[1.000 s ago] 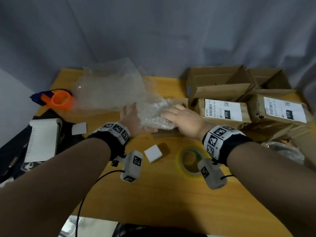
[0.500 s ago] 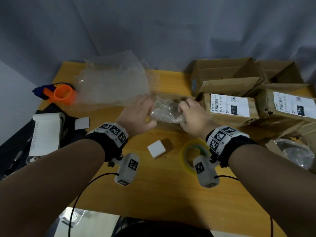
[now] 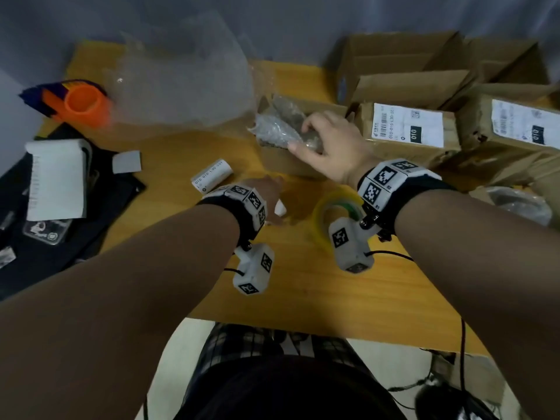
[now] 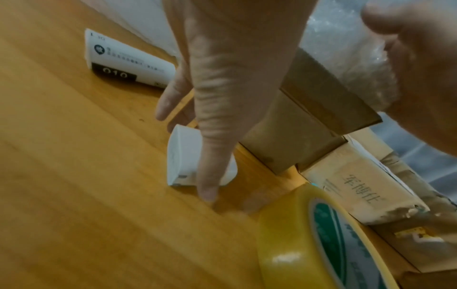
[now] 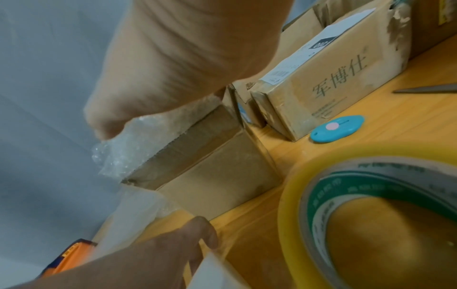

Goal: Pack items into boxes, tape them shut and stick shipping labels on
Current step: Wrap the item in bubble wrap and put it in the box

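Bubble-wrapped bundle [image 3: 280, 128] sits in the open cardboard box [image 3: 291, 163] at the head view's upper centre; my right hand [image 3: 330, 150] curls its fingers round it. Below, my left hand [image 4: 222, 82] reaches down with straight, slightly spread fingers onto a small white box [image 4: 184, 158] on the table [image 3: 303, 292], beside the yellow tape roll [image 4: 321, 240].

Under my right hand [image 3: 330, 147] I see crinkled clear bubble wrap [image 3: 274, 128] in a matt cardboard box [image 3: 291, 160]; beside my wrist, glossy yellow tape roll [image 4: 319, 240]; smooth varnished wooden table [image 3: 303, 292].
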Available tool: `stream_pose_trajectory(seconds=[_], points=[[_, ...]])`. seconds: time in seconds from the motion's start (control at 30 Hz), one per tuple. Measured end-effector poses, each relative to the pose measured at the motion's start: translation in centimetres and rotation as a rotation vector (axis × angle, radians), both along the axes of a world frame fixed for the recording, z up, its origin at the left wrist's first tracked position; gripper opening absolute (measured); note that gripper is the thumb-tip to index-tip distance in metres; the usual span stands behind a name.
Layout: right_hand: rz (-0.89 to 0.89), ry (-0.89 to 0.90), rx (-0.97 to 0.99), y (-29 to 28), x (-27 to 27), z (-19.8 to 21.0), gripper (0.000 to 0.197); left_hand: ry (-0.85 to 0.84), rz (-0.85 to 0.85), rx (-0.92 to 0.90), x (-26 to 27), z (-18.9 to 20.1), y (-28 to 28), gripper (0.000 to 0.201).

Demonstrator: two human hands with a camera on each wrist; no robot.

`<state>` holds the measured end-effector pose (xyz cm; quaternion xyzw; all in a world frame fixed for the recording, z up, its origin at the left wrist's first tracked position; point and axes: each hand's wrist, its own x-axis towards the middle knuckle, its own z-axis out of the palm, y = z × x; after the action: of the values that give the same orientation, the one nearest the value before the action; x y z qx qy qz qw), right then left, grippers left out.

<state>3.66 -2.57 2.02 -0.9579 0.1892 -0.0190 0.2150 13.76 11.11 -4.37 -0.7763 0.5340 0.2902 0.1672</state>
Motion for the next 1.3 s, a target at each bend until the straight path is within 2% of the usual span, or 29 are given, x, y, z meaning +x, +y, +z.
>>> stream_pose_trajectory(seconds=[0.13, 0.23, 0.3, 0.43, 0.57, 0.63, 0.73, 0.83, 0.9, 0.97, 1.03, 1.13, 1.3], points=[[-0.082, -0.178, 0.027, 0.7, -0.6, -0.2, 0.045, 0.006, 0.035, -0.048, -0.2, 0.6, 1.5, 0.065], [-0.177, -0.336, 0.119, 0.5, -1.3, -0.2, 0.038, 0.270, 0.093, -0.197, 0.0, 3.3, 2.7, 0.048], [-0.253, -0.384, 0.187, -0.1, -1.5, 0.4, 0.032, 0.368, 0.112, -0.366, 0.0, 6.4, 3.1, 0.051], [-0.305, -0.380, 0.634, -0.7, -1.2, 3.4, 0.042, 0.261, 0.062, -0.797, 0.5, 11.5, 1.7, 0.063], [-0.257, -0.353, 0.811, -0.6, 0.3, 5.5, 0.041, 0.125, -0.040, -0.973, 2.1, 13.3, -1.2, 0.064], [-0.320, -0.380, 0.869, -1.0, 0.8, 5.6, 0.033, 0.155, -0.021, -0.973, 2.6, 13.1, -2.3, 0.066], [-0.438, -0.427, 0.759, -2.0, 0.8, 4.9, 0.036, 0.074, 0.081, -0.866, 4.2, 11.5, -3.1, 0.065], [-0.460, -0.348, 0.656, -2.7, 0.6, 4.0, 0.040, -0.037, 0.025, -0.486, 5.5, 10.1, -3.1, 0.053], [-0.454, -0.287, 0.637, -2.4, 0.5, 3.3, 0.039, 0.010, 0.018, -0.355, 5.5, 9.8, -2.7, 0.057], [-0.451, -0.265, 0.637, -2.0, 0.5, 2.6, 0.039, 0.132, 0.034, -0.348, 5.3, 9.7, -2.4, 0.064], [-0.450, -0.244, 0.631, -1.7, 0.6, 2.1, 0.039, 0.213, 0.020, -0.327, 5.2, 9.7, -2.5, 0.061], [-0.408, -0.211, 0.619, -1.6, 0.7, 2.3, 0.038, 0.219, 0.025, -0.411, 5.7, 9.7, -3.1, 0.033], [-0.286, -0.094, 0.692, -1.4, 1.2, 4.2, 0.039, 0.204, 0.061, -0.602, 5.7, 10.7, -3.9, 0.030]])
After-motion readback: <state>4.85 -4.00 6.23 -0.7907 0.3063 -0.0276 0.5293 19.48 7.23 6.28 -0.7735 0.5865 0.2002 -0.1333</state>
